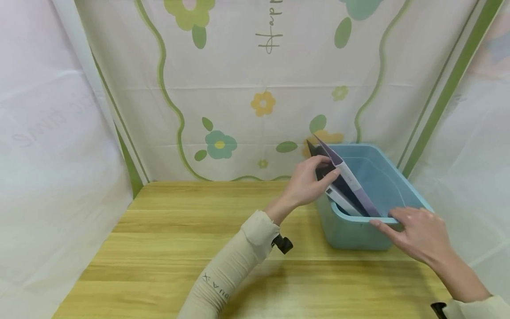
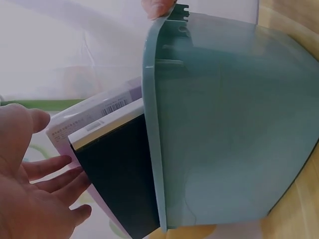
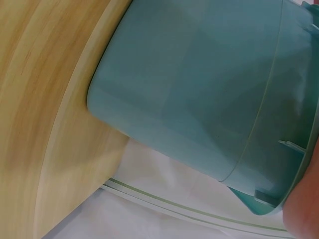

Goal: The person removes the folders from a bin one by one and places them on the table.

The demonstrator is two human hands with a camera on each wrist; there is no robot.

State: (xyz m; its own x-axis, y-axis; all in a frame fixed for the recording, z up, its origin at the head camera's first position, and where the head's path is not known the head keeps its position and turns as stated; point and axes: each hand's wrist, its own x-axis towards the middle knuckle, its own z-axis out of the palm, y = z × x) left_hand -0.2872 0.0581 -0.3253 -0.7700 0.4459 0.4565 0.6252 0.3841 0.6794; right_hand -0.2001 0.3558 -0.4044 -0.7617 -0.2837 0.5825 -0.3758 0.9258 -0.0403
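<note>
A blue plastic bin (image 1: 354, 235) stands on the table at the right. Two flat, folder-like items lean inside it, their tops rising past the rim: a purple one (image 1: 370, 204) with a white label on its spine, and a black one (image 2: 117, 169) with a white spine. My left hand (image 1: 307, 179) is at their upper ends. In the left wrist view its fingers (image 2: 60, 186) reach beside the purple item while the thumb stays apart from it. With fingers curled over the near rim and thumb outside, my right hand (image 1: 422, 232) grips the bin.
The wooden table (image 1: 179, 248) extends to the left of the bin. A flower-printed white curtain (image 1: 263, 133) hangs behind it, and pale sheets (image 1: 478, 177) close off both sides. Black straps (image 1: 283, 243) show at the wrists.
</note>
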